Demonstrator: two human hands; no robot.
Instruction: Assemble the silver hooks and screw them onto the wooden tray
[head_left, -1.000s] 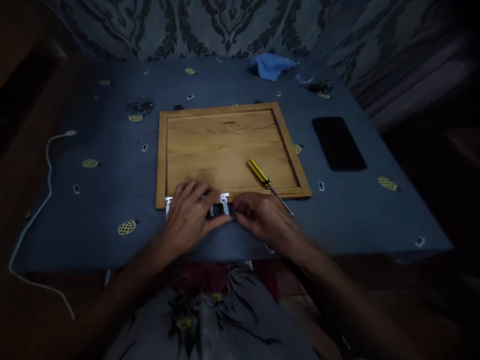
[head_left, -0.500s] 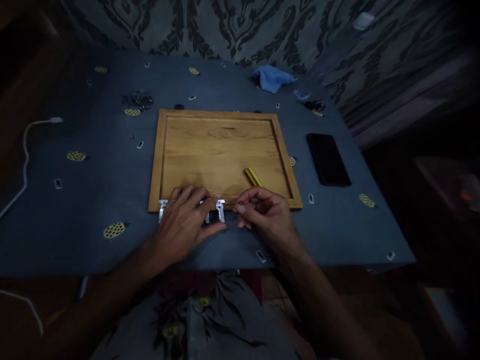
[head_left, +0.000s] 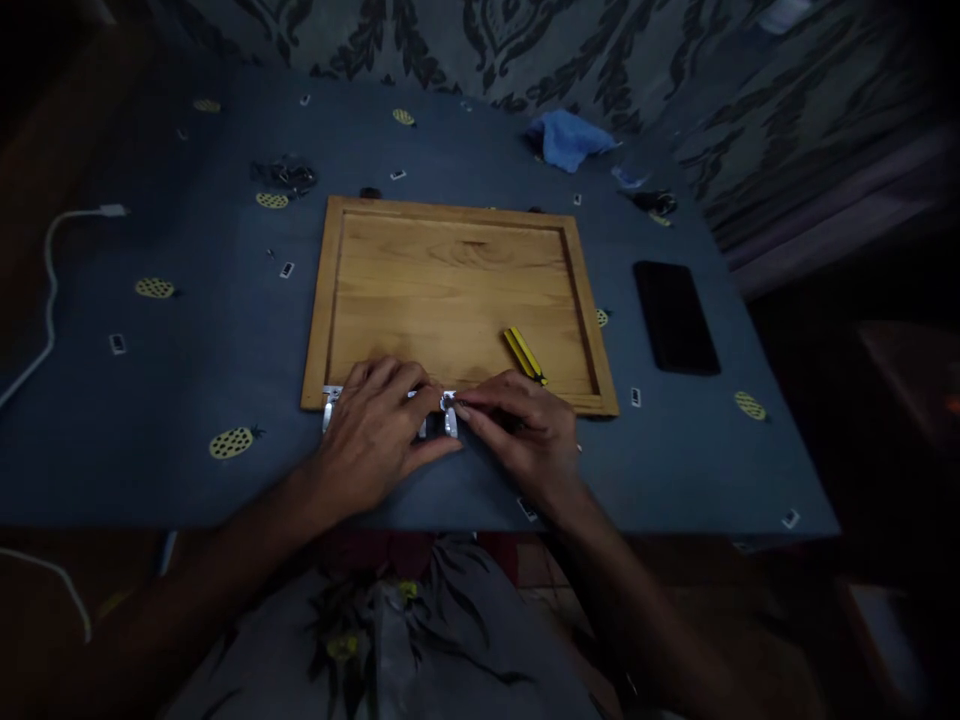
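Note:
A shallow wooden frame with a panel floor [head_left: 450, 280] lies flat on the table. Along its near edge sits a shiny metal bracket [head_left: 450, 420], with its prongs hanging over the side. My left hand [head_left: 375, 430] rests across the bracket and holds it against the wood, thumb stretched out to the right; it covers most of the metal. At the bracket's right end, my right hand [head_left: 525, 435] pinches a small screw, mostly hidden by the fingertips. Inside the frame, close to my right hand, is a yellow-and-black stick-shaped tool [head_left: 525, 355].
A black phone [head_left: 676, 317] lies right of the frame. Behind are a blue cloth [head_left: 570, 138], a small clear bag of dark pieces [head_left: 283, 176] and another dark item [head_left: 655, 201]. A white cable [head_left: 51, 280] runs along the left side. The patterned blue tablecloth [head_left: 187, 390] covers the table.
My right hand has moved left, bringing the pinched screw to the bracket's right end. My left hand stays on the bracket. The view has shifted slightly.

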